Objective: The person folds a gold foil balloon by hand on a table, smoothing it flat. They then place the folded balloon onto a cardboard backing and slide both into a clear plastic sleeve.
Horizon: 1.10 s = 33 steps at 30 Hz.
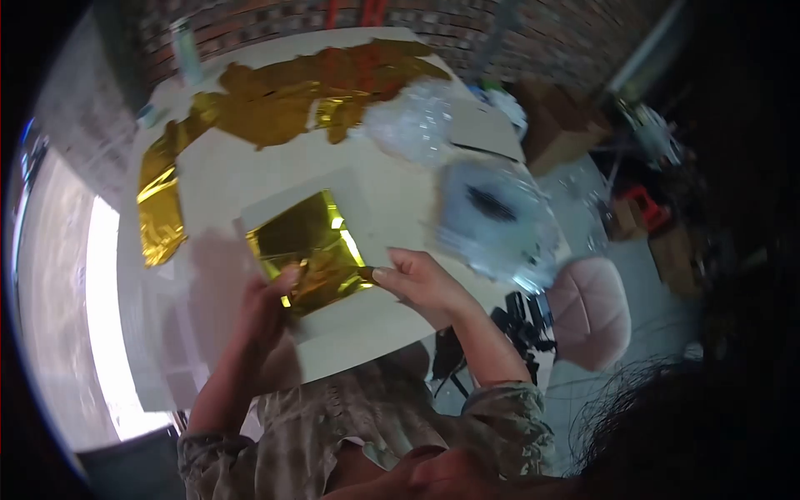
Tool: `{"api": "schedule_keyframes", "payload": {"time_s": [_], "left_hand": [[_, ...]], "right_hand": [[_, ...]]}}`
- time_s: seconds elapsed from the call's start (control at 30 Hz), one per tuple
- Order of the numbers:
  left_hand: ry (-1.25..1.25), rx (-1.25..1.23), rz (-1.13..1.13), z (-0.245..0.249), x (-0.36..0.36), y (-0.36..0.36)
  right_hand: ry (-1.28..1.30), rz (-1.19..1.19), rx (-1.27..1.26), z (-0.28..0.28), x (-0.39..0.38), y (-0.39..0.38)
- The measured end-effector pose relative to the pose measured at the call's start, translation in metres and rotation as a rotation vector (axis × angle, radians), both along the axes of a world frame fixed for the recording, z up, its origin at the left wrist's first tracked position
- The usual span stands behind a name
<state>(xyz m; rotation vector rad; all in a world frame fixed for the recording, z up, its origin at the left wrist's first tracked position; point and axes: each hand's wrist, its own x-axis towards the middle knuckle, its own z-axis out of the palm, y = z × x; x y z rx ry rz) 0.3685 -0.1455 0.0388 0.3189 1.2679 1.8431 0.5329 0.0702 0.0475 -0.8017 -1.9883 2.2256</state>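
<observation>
A square of shiny gold foil is held over the near part of the white table, its lower part creased and reflective. My left hand grips its lower left edge, thumb on top and the other fingers mostly hidden. At the right edge, my right hand pinches the foil's lower right corner between thumb and fingers. A flat pale sheet or board shows on the table just behind the foil.
Long crumpled gold foil pieces lie along the far and left sides of the table. Clear plastic wrap and a clear plastic bag with a dark mark lie to the right. A pink padded chair and cardboard boxes stand beyond.
</observation>
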Motion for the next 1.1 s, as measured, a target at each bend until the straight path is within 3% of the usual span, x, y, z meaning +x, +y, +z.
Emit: {"api": "schedule_keyframes", "payload": {"time_s": [0.03, 0.1, 0.17, 0.23, 0.33, 0.53, 0.63, 0.67, 0.73, 0.87, 1.1], "left_hand": [[0.006, -0.011, 0.001, -0.001, -0.004, -0.004], [0.010, -0.018, -0.011, -0.002, -0.014, -0.012], [0.033, -0.015, 0.064, -0.001, -0.022, -0.021], [0.043, -0.043, 0.083, -0.004, -0.031, -0.031], [0.004, -0.032, 0.095, -0.014, -0.044, -0.042], [0.011, -0.090, 0.116, -0.019, -0.046, -0.046], [-0.001, -0.005, 0.087, -0.023, -0.041, -0.048], [-0.002, -0.001, 0.083, -0.024, -0.042, -0.049], [0.022, -0.014, 0.083, -0.029, -0.044, -0.054], [-0.091, 0.025, 0.088, -0.036, -0.055, -0.055], [0.024, 0.049, 0.053, -0.035, -0.066, -0.054]], "right_hand": [[0.041, 0.029, -0.005, 0.008, 0.007, 0.005], [0.279, -0.006, 0.994, -0.009, 0.033, 0.067], [-0.015, -0.058, 1.298, 0.008, 0.059, 0.125], [-0.180, -0.004, 1.656, -0.015, 0.091, 0.176], [-0.231, -0.018, 1.495, -0.022, 0.106, 0.192], [-0.356, -0.080, 1.388, -0.020, 0.105, 0.181], [-0.445, -0.106, 1.325, -0.012, 0.102, 0.176], [-0.449, -0.110, 1.328, -0.016, 0.106, 0.176], [-0.227, -0.053, 1.589, -0.026, 0.111, 0.178], [-0.237, -0.040, 1.571, -0.026, 0.108, 0.179], [-0.337, -0.095, 1.498, -0.020, 0.109, 0.172]]}}
